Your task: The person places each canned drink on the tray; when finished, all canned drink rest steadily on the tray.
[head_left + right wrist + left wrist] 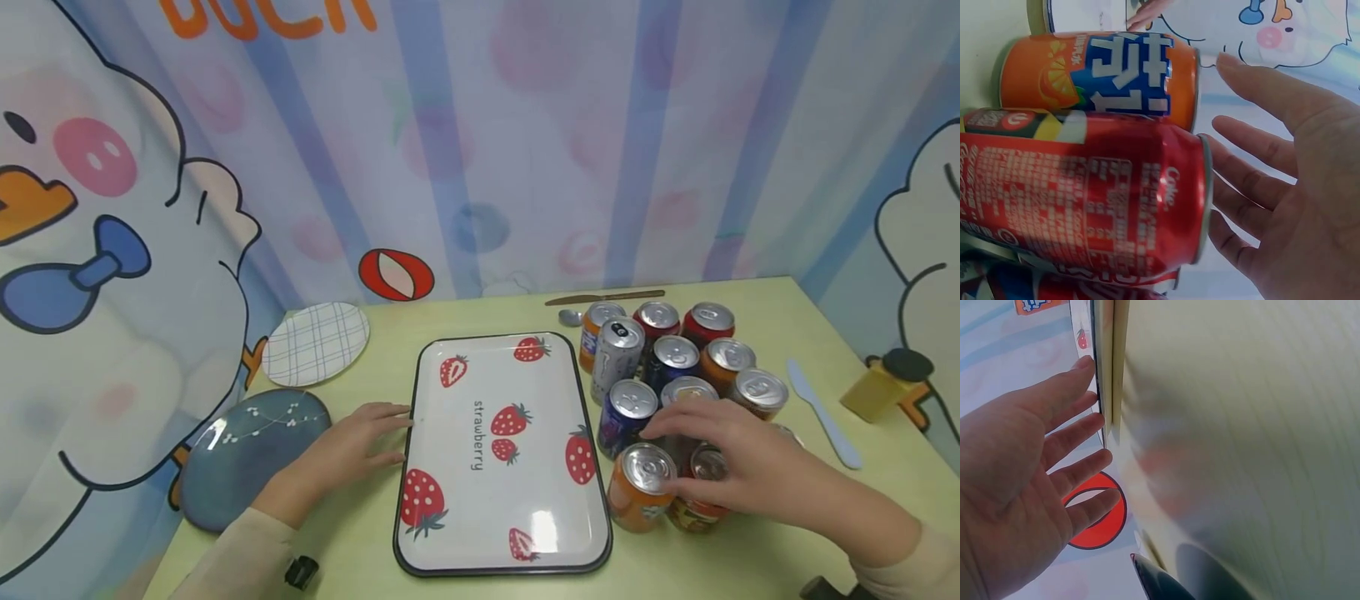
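Beside tray (pixel 540 500), left hand (pixel 352 446), fingers spread | just above cans (pixel 675 357), right hand (pixel 742 462), fingers spread

Worktop (pixel 360 542), pale yellow: strawberry-print tray (pixel 465 504); drink cans (pixel 675 354) to its right; checked plate (pixel 316 343), dark plate (pixel 255 458) left; pale knife (pixel 823 417), brown knife (pixel 604 297).

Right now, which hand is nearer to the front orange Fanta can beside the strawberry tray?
Right. The right hand is close to the top of the orange Fanta can; the left hand is across the strawberry tray, at its left edge.
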A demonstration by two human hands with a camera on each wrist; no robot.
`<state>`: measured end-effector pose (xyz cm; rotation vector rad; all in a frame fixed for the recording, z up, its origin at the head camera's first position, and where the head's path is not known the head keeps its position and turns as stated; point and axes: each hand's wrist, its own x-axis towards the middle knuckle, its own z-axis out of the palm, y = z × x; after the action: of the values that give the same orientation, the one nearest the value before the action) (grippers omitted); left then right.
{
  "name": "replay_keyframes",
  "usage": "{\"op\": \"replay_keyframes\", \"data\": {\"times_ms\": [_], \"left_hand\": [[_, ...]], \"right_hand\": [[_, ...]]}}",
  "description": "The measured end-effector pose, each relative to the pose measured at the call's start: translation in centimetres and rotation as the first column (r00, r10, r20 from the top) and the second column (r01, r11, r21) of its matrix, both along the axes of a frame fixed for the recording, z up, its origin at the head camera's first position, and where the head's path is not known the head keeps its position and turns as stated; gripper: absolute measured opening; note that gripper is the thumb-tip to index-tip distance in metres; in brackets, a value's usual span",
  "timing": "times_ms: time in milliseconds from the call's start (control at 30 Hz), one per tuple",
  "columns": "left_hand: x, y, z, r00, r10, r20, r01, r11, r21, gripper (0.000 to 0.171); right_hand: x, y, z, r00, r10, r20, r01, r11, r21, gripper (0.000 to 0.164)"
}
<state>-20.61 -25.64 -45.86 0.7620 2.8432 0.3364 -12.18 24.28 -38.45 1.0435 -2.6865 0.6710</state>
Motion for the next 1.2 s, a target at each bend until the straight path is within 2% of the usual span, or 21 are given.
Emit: {"op": "replay_keyframes", "data": {"times_ms": [233, 433, 533, 733, 900, 1067, 1200], "left_hand": [[0.0, 0.0, -0.2, 1.0, 0.006, -0.005, -0.006, 1.0, 0.01, 0.054], [0.2, 0.2, -0.1, 1.0, 0.014, -0.006, -0.014, 0.999, 0.046, 0.054], [0.3, 0.3, -0.2, 1.0, 0.022, 0.001, -0.022, 0.998, 0.051, 0.054], [0.3, 0.3, -0.4, 1.0, 0.031, -0.006, -0.03, 0.999, 0.043, 0.053], [0.3, 0.5, -0.6, 0.999, 0.029, -0.02, -0.028, 0.999, 0.043, 0.054], [0.4, 0.5, -0.8, 0.999, 0.024, -0.034, -0.023, 0.999, 0.037, 0.054], [0.3, 0.6, -0.8, 0.999, 0.005, -0.051, -0.003, 0.999, 0.034, 0.055]], "right_hand": [[0.0, -0.4, -0.6, 1.0, 0.008, 0.009, -0.008, 0.997, 0.074, 0.054], [-0.1, -0.7, -0.6, 0.993, -0.029, 0.117, 0.012, 0.99, 0.142, 0.063], [0.0, -0.9, -0.7, 0.987, -0.055, 0.148, 0.033, 0.988, 0.149, 0.063], [0.0, -1.0, -1.1, 0.986, -0.063, 0.152, 0.052, 0.996, 0.074, 0.06], [0.4, -1.5, -1.2, 0.985, -0.109, 0.132, 0.109, 0.994, 0.012, 0.061], [0.6, -3.0, -0.9, 0.987, -0.123, 0.102, 0.133, 0.987, -0.093, 0.067], [0.5, -4.9, -0.8, 0.984, -0.126, 0.125, 0.145, 0.976, -0.16, 0.068]]}}
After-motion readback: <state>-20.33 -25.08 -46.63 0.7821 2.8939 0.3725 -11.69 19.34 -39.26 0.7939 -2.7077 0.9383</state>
